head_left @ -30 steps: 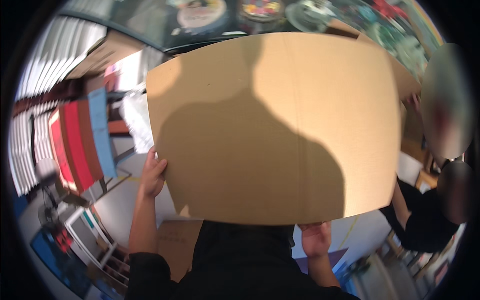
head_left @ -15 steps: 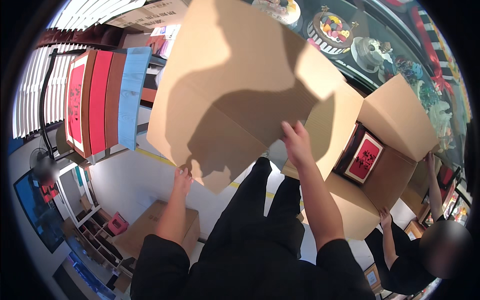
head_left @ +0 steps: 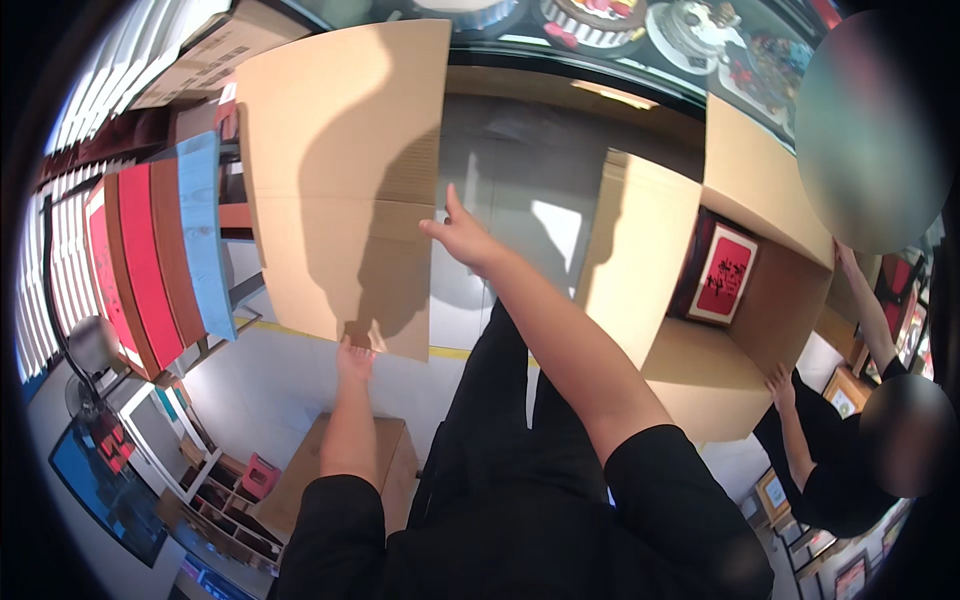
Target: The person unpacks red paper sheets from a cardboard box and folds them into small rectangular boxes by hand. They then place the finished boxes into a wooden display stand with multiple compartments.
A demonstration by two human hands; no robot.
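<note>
A large, flat-looking cardboard box (head_left: 275, 150) stands upright in front of me, a crease running across it and shadows falling on its face. At its lower edge, my left hand (head_left: 357, 360) holds on, palm turned up. My right hand (head_left: 465, 240) is by its right edge, fingertips against the cardboard and the thumb sticking up apart from it. To the right lies an open cardboard box (head_left: 795, 290) on its side. Inside it is a dark-framed box with a red and white label (head_left: 724, 273). A co-worker's hands (head_left: 783, 388) hold that open box.
Glass display case (head_left: 600, 55) with decorated cakes runs along the far side. At left stands a stack of red, brown and blue boards (head_left: 165, 260). A closed cardboard box (head_left: 320, 465) sits on the floor at lower left. The co-worker (head_left: 850, 470) is at right.
The large cardboard box has swung left and turned more upright, uncovering the grey floor beside it. My right hand has moved left with it, its thumb now off the cardboard.
</note>
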